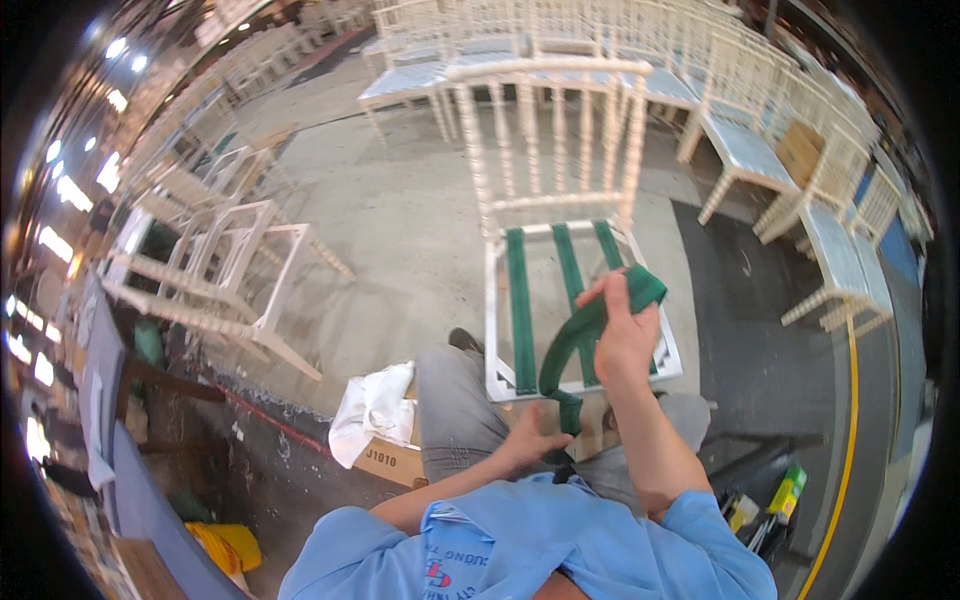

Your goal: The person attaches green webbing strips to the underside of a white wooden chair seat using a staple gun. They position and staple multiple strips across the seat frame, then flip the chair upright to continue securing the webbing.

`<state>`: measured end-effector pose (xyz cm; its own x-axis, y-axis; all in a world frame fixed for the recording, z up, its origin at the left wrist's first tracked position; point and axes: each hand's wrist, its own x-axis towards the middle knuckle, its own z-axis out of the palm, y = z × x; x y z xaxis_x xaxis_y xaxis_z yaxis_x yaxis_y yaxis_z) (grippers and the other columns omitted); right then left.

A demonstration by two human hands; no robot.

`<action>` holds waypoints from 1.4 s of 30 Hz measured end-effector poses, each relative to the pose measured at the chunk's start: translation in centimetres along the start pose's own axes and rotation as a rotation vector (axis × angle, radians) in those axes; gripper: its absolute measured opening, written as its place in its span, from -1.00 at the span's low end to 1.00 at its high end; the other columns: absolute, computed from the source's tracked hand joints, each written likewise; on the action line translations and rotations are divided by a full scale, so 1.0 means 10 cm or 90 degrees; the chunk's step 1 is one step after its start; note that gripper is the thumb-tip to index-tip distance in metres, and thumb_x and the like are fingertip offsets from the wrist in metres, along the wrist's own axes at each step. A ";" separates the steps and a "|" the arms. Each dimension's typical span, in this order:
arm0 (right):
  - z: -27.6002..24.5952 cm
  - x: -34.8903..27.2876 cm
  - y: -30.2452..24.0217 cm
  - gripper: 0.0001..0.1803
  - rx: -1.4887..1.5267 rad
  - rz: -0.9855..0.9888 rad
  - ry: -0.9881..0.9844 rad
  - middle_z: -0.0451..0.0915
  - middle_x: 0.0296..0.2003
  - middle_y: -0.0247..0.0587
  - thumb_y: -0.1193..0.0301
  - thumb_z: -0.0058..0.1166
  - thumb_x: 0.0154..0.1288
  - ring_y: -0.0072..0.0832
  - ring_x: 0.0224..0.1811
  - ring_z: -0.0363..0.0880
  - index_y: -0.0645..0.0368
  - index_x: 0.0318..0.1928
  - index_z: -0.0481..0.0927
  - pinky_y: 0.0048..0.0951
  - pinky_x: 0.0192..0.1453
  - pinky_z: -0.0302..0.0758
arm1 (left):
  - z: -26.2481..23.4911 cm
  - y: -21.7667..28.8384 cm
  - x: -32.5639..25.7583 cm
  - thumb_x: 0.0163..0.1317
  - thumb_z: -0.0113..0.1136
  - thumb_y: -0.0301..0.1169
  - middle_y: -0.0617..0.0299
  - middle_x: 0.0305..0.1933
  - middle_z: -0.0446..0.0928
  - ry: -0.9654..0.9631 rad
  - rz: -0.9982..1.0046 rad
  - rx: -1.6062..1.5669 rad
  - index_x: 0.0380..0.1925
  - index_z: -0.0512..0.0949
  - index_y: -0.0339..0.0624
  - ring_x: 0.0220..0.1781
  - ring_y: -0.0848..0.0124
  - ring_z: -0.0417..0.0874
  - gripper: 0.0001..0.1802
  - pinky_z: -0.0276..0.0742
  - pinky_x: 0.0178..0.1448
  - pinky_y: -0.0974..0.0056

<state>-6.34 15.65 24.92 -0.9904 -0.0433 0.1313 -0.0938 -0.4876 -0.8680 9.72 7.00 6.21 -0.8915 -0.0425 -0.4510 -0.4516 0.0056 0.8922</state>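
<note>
A length of green webbing strap point(568, 345) loops down from my right hand point(625, 325), whose fingers are closed round its folded upper part. Lower down, my left hand point(525, 443) is beside the strap's hanging lower part, thumb and fingers apart, slightly blurred. Its fingertips overlap the strap, though a firm grip does not show. In front of me stands a pale chair point(555, 190) with a turned-spindle back and an open white seat frame point(492, 345). Green straps point(520, 300) run from front to back across that frame. My right hand and the loop cover part of the right-hand strap.
Pale chairs with light seats point(745, 150) stand in rows behind and to the right. Chair frames point(240, 270) lie tipped at left. A cardboard box point(390, 460) with a white bag point(372, 405) sits by my left leg. Tools and a green-yellow container point(788, 493) are at lower right.
</note>
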 end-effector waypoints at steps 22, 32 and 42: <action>-1.02 1.37 -0.81 -0.55 0.171 -0.116 -0.037 0.15 -0.68 -0.43 0.11 -0.07 0.57 -0.63 -0.77 0.09 0.11 -0.44 0.32 -0.63 -0.32 0.55 | -0.65 1.22 -0.04 0.49 0.05 -0.20 0.22 -0.21 0.59 -0.353 0.092 -0.712 0.25 0.35 0.02 -0.54 0.43 0.62 -0.60 0.61 -0.40 0.31; -1.25 -0.49 0.68 -0.23 0.302 0.676 -0.105 0.54 0.08 0.10 -0.14 -0.17 0.47 -0.07 0.14 0.49 0.35 0.28 0.37 0.07 0.31 0.39 | -0.20 1.00 0.15 0.28 -0.02 -0.58 0.37 -0.25 0.59 -0.168 0.291 -0.219 -0.04 0.55 -0.20 -0.32 0.63 0.61 -0.72 0.56 -0.28 0.42; -1.19 1.15 -0.15 -0.54 0.162 0.441 -0.224 0.59 0.01 -0.12 0.10 -0.07 0.54 -0.20 0.10 0.51 0.23 0.14 0.51 -0.10 0.28 0.41 | 0.19 0.18 0.24 0.20 0.14 -0.45 0.18 -0.14 0.68 -0.287 0.339 0.127 -0.17 0.71 -0.12 -0.12 0.35 0.63 -0.76 0.51 -0.01 0.20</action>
<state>-18.83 26.27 22.08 -0.7212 -0.6583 -0.2157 0.5956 -0.4303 -0.6783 6.72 8.78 6.74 -0.9005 0.4331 0.0392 0.0885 0.0943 0.9916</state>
